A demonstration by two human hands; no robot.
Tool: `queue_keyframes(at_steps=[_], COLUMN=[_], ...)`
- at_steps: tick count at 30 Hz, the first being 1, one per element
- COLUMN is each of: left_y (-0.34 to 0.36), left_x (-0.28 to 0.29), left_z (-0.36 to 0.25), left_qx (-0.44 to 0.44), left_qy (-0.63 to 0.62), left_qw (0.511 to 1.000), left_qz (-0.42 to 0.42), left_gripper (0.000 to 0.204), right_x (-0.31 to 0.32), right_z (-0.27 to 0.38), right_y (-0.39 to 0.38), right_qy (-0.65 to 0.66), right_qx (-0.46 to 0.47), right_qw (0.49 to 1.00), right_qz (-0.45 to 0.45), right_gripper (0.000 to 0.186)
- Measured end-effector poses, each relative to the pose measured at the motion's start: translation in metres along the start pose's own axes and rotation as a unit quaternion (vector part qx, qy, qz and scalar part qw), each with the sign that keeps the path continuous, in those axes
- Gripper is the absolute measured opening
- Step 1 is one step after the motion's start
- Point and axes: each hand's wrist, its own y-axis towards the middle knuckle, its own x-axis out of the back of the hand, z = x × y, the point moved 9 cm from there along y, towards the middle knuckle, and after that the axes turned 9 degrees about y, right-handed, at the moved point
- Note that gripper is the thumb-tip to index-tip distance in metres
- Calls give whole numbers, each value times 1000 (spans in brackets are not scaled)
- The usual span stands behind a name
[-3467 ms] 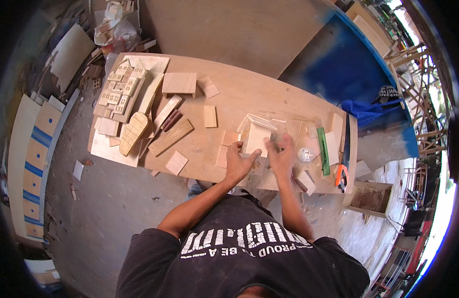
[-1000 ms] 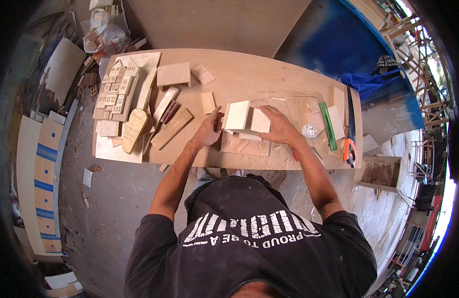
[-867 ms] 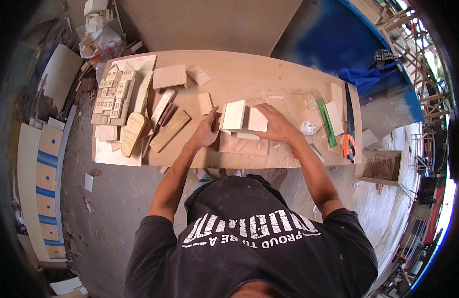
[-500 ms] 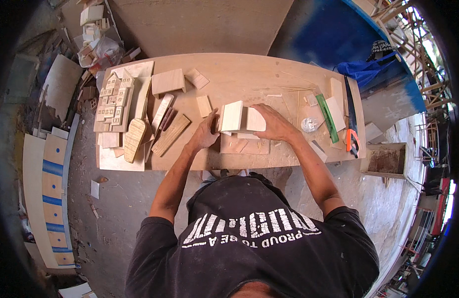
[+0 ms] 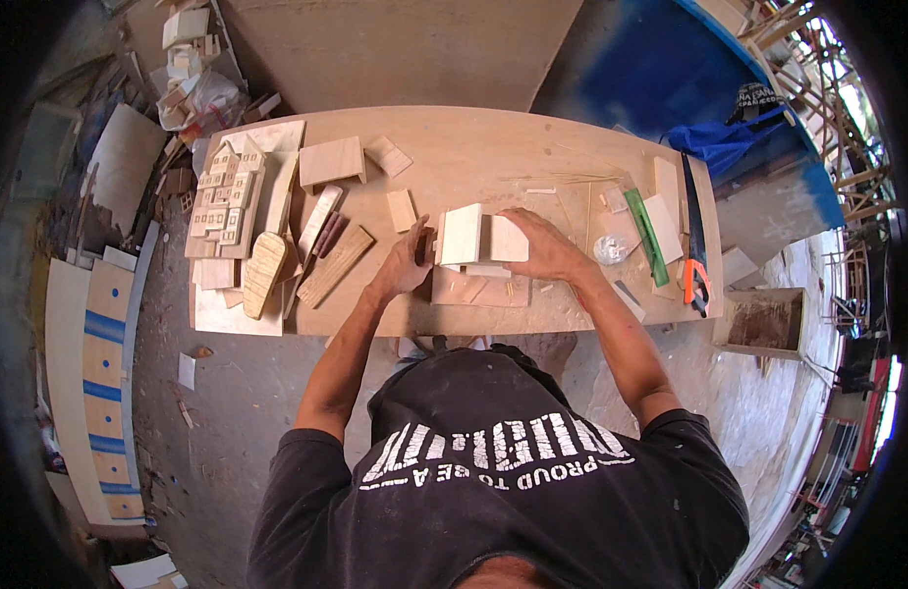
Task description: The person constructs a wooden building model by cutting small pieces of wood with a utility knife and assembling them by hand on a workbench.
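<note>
Over the near middle of the table I have a small pale wooden model, made of joined boards with two sloping panels like a roof. My right hand grips its right end, the fingers on the far edge and the thumb nearer me. My left hand curls at its left end, fingers and thumb bent around that side; the exact contact of its fingertips is hard to see. Below the model lies a flat wooden board with small slips of wood on it.
On the left are a carved house-front model, a sanding block, wood strips and a box-like wooden piece. To the right lie a green tool, a clear plastic ball and an orange-handled saw. Thin sticks lie at the back.
The model and both hands have shifted only very slightly, with the model turned a little. The rest of the table looks the same.
</note>
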Motion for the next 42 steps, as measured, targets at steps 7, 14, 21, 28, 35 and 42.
queue_keyframes(at_steps=[7,14,21,28,35,42], left_y=[0,-6,-67,-194,-239,-236], left_x=[-1,9,55,14,-57,-55], left_z=[0,2,3,14,-7,-12], left_qx=[15,25,137,306,348,308], left_qy=[-3,32,50,51,-4,-12], left_qw=[1000,999,984,917,919,935], left_qz=[8,27,-104,-249,-186,-173], left_gripper=[76,91,68,26,30,30], right_x=[-1,9,72,-19,-75,-80], right_z=[-1,2,22,-83,-84,-76], right_y=[-1,-11,-51,-126,-106,-90], right_qy=[-1,-73,47,125,74,14], right_qx=[-12,-27,22,-146,-44,-57], right_qw=[1000,997,981,954,986,993], right_qz=[17,1,-187,-231,-141,-104], right_gripper=[81,100,72,18,18,23])
